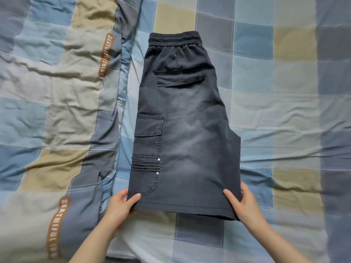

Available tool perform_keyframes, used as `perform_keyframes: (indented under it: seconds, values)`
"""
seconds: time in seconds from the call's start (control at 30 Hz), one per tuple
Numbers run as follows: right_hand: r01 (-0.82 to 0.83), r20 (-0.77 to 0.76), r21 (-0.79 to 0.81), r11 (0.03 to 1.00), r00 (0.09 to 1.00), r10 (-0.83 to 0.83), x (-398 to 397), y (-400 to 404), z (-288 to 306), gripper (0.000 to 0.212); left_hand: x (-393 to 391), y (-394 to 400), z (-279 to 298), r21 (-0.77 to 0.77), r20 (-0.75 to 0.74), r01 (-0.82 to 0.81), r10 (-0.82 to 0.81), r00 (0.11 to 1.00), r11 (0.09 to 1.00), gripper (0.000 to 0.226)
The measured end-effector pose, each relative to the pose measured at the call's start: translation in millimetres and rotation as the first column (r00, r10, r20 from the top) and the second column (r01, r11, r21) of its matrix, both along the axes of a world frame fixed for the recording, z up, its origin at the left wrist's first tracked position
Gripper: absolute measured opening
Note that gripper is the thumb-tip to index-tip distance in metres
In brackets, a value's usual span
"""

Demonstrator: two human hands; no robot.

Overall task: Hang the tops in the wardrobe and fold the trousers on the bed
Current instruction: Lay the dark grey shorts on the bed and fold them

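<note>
Dark grey cargo trousers point(187, 130) lie flat on the bed point(275, 88), folded in half lengthwise, elastic waistband at the far end and hem near me. A cargo pocket and a back pocket face up. My left hand point(121, 204) pinches the hem's left corner, thumb on top of the fabric. The hem's right corner is gripped by my right hand point(242, 204), thumb over the cloth and fingers around its edge. The hem is lifted slightly off the sheet.
A checked blue, beige and grey sheet covers the bed. A rumpled quilt point(57, 111) in the same checks, with brown lettered strips, lies piled along the left side, its edge close to the trousers.
</note>
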State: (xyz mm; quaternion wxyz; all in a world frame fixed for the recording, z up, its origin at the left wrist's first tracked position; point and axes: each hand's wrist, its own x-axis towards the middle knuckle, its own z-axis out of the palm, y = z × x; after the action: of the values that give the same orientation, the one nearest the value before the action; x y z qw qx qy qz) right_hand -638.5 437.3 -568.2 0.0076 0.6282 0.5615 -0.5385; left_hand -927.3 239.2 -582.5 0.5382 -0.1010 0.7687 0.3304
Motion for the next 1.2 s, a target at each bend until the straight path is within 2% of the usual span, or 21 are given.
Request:
perform_keyframes:
  seconds: [0.07,0.1,0.13,0.17,0.2,0.27,0.33,0.43,0.53,0.6,0.67,0.77,0.8,0.87,0.93,0.97,1.0,1.07,1.1,1.17,1.2]
  values:
    - [-0.228,0.197,-0.236,0.945,0.941,0.276,26,-16,-15,0.013,15,-14,0,-0.200,-0.144,0.172,-0.203,0.969,0.965,0.011]
    - [-0.334,0.272,-0.343,0.878,0.859,0.433,35,-18,-17,0.013,25,-17,2,-0.341,-0.217,0.264,-0.349,0.912,0.902,0.017]
    - [-0.407,0.337,-0.376,0.832,0.777,0.532,41,-14,-17,0.012,36,-17,7,-0.486,-0.258,0.320,-0.484,0.836,0.813,0.030]
    - [-0.420,0.395,-0.319,0.849,0.756,0.523,41,-7,-17,0.009,47,-14,11,-0.580,-0.296,0.319,-0.558,0.775,0.750,0.046]
    - [-0.388,0.420,-0.217,0.896,0.791,0.445,38,4,-14,0.004,59,-6,17,-0.619,-0.358,0.305,-0.606,0.710,0.724,0.060]
    - [-0.234,0.361,-0.009,0.972,0.906,0.222,23,34,-8,0.010,87,23,23,-0.532,-0.558,0.392,-0.659,0.504,0.750,0.075]
    - [-0.109,0.257,0.118,0.987,0.963,0.076,-2,67,-7,0.022,109,61,25,-0.384,-0.707,0.575,-0.631,0.319,0.722,0.074]
    - [-0.014,0.159,0.155,0.988,0.987,-0.011,-40,109,-16,0.034,131,128,14,-0.253,-0.806,0.770,-0.567,0.168,0.586,0.066]
    - [-0.066,0.119,0.055,0.996,0.991,0.059,-55,127,-36,0.041,144,181,-4,-0.300,-0.738,0.870,-0.673,0.048,0.392,0.064]
    - [-0.109,0.111,0.014,0.994,0.988,0.106,-51,131,-40,0.030,147,199,-17,-0.325,-0.583,0.880,-0.806,0.103,0.347,0.066]
    - [-0.101,0.092,0.053,0.993,0.991,0.096,-38,137,-40,0.024,148,206,-24,-0.349,-0.459,0.872,-0.874,0.160,0.343,0.070]
    - [-0.014,0.063,0.109,0.994,0.998,0.007,-21,144,-40,0.019,150,212,-27,-0.373,-0.401,0.885,-0.908,0.118,0.280,0.074]
    - [0.032,0.036,0.079,0.996,0.999,-0.035,-19,144,-40,0.020,151,213,-27,-0.375,-0.398,0.891,-0.912,0.097,0.258,0.074]
    - [0.154,-0.069,-0.086,0.984,0.985,-0.160,-22,138,-38,0.020,152,212,-25,-0.380,-0.390,0.897,-0.918,0.066,0.226,0.076]
    - [0.229,-0.160,-0.281,0.932,0.946,-0.281,-30,133,-27,0.015,152,214,-22,-0.349,-0.360,0.909,-0.928,0.093,0.227,0.079]
    - [0.214,-0.178,-0.309,0.927,0.944,-0.277,-33,131,-23,0.013,151,216,-19,-0.303,-0.356,0.917,-0.924,0.142,0.258,0.079]
    - [0.180,-0.193,-0.295,0.938,0.951,-0.243,-37,128,-18,0.015,148,218,-14,-0.228,-0.355,0.915,-0.904,0.240,0.333,0.078]
    - [0.078,-0.231,-0.209,0.975,0.964,-0.127,-44,121,-11,0.021,140,221,-4,-0.032,-0.369,0.822,-0.771,0.519,0.568,0.071]
    - [0.013,-0.238,-0.164,0.986,0.970,-0.052,-48,117,-7,0.020,136,220,1,0.039,-0.389,0.751,-0.683,0.618,0.659,0.066]
    - [-0.139,-0.279,-0.114,0.984,0.955,0.102,-60,110,-1,0.021,125,210,7,0.124,-0.439,0.649,-0.545,0.715,0.751,0.051]
    - [-0.207,-0.304,-0.095,0.974,0.938,0.169,-62,107,2,0.022,123,205,8,0.178,-0.415,0.582,-0.476,0.775,0.793,0.044]
